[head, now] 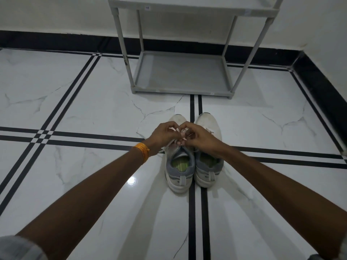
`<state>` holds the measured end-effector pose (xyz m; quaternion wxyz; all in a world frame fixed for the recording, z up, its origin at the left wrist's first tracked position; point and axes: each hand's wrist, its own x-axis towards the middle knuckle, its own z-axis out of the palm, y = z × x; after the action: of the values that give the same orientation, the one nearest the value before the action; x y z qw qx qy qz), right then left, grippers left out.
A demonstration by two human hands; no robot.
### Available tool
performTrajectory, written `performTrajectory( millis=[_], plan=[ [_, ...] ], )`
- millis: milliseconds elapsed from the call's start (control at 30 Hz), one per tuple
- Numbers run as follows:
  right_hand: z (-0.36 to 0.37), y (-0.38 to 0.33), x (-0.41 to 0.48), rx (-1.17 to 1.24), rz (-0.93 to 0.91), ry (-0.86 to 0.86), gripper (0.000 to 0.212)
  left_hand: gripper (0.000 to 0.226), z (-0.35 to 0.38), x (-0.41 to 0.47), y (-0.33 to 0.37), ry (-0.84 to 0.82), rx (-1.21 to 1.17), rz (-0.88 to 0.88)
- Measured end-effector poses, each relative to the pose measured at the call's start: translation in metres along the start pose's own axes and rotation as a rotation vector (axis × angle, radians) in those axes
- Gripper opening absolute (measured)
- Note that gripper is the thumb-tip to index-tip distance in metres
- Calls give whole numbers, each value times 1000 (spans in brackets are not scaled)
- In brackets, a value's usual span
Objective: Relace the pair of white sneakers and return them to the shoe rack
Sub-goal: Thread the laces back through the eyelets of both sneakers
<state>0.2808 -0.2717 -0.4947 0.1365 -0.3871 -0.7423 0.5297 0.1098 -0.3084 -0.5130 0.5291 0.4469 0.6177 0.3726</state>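
Note:
Two white and grey sneakers stand side by side on the floor, heels toward me: the left sneaker [179,171] and the right sneaker [208,166]. Both my hands hover over the left sneaker's tongue. My left hand [163,136], with an orange band at the wrist, pinches a white lace [165,148]. My right hand [200,138] pinches the other lace end close beside it. The fingers hide most of the lacing. The grey shoe rack [180,89] stands beyond the sneakers against the wall.
The floor is glossy white marble tile with black stripe lines. A black skirting runs along the wall at the back and right. The rack's bottom shelf [180,74] holds nothing; an upper shelf [187,7] shows at the top edge.

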Motion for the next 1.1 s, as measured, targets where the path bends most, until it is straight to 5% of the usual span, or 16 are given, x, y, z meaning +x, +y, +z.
performTrajectory(
  millis=[100, 200, 467, 767, 933, 1100],
  plan=[
    [7, 8, -3, 23, -6, 168, 37, 22, 7, -4, -6, 105, 42, 17],
    [11, 12, -4, -83, -89, 329, 20, 15, 12, -7, -8, 195, 197, 109],
    [17, 14, -6, -211, -185, 369, 19, 19, 14, -14, -9, 308, 208, 217],
    [27, 13, 1, -357, 8, 264, 19, 19, 4, -12, -7, 227, 684, 467],
    [20, 12, 0, -282, 47, 205, 21, 23, 10, -4, -7, 227, 739, 306],
    [18, 16, 0, -377, -52, 317, 16, 30, 2, -1, -4, 65, 222, -64]
  ],
)
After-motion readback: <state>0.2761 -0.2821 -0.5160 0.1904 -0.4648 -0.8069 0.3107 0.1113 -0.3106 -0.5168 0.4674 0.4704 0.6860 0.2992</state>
